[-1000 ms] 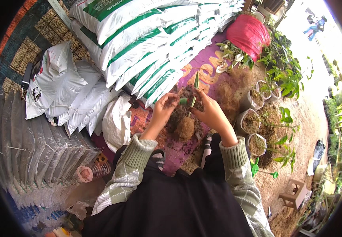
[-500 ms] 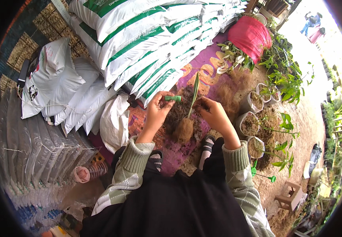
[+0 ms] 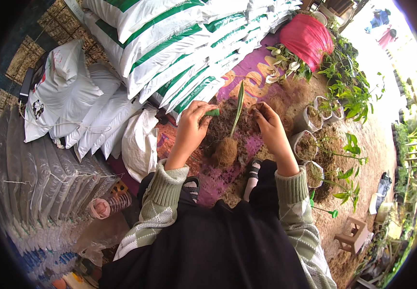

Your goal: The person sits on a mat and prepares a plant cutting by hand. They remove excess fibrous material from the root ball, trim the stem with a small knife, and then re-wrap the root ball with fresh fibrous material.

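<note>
Between the thumb and fingers of my left hand (image 3: 193, 120) is a small green thread spool (image 3: 212, 112). My right hand (image 3: 269, 124), its fingertips dark with soil, is pinched closed; what it holds is too fine to make out. Between the hands and below them stands a plant with one long upright green leaf (image 3: 239, 107). Its root end is a round brown fibre-wrapped ball (image 3: 226, 151), on the ground in front of my feet. Neither hand touches the plant. Dark loose soil (image 3: 215, 126) lies around it on a purple sheet (image 3: 252, 144).
Stacked white-and-green sacks (image 3: 170, 53) rise at the far left, with a crumpled white sack (image 3: 141, 144) nearer. On the right are soil-filled grow bags (image 3: 306, 146), leafy plants (image 3: 348, 96) and a small brown stool (image 3: 352, 235). A red sack (image 3: 307, 41) sits far right.
My hands have moved farther apart; the right one has drawn away from the leaf to the right. The spool stays in my left hand, and the plant sits slightly higher in the picture.
</note>
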Demonstrator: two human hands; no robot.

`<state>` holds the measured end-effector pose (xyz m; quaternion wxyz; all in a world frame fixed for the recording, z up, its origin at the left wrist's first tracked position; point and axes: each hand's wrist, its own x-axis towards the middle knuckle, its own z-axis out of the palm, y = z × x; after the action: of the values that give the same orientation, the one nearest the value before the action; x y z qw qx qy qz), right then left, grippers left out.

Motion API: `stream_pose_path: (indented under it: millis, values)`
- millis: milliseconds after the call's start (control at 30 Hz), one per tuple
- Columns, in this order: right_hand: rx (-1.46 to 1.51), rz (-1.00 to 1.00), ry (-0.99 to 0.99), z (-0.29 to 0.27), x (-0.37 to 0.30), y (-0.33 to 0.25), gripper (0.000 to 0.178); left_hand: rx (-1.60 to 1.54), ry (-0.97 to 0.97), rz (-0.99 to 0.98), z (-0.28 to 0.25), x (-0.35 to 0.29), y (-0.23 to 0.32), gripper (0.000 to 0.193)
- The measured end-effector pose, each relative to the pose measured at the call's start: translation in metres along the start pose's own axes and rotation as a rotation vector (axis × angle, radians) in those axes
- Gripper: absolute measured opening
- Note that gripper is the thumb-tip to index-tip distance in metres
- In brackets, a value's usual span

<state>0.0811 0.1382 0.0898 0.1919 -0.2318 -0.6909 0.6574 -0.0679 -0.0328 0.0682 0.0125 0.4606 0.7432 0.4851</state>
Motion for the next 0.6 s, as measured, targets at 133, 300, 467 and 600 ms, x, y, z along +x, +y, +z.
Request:
stream_pose_path:
  millis: [133, 300, 467, 600]
  values:
    - [-0.033, 0.098, -0.047, -0.008, 0.000, -0.003, 0.019, -0.068, 0.149, -0.049, -0.004, 0.003, -0.006, 0.031]
    - [-0.202, -0.037, -0.277, -0.012, 0.001, -0.008, 0.014, -0.237, 0.270, -0.156, -0.013, 0.006, -0.018, 0.028]
    - [-0.529, -0.357, -0.003, -0.016, -0.003, -0.022, 0.012, -0.309, 0.187, -0.106, -0.020, 0.008, -0.021, 0.025]
    - [-0.657, -0.428, 0.115, -0.021, -0.001, -0.033, 0.010, -0.523, 0.121, -0.131, -0.027, 0.005, -0.019, 0.024]
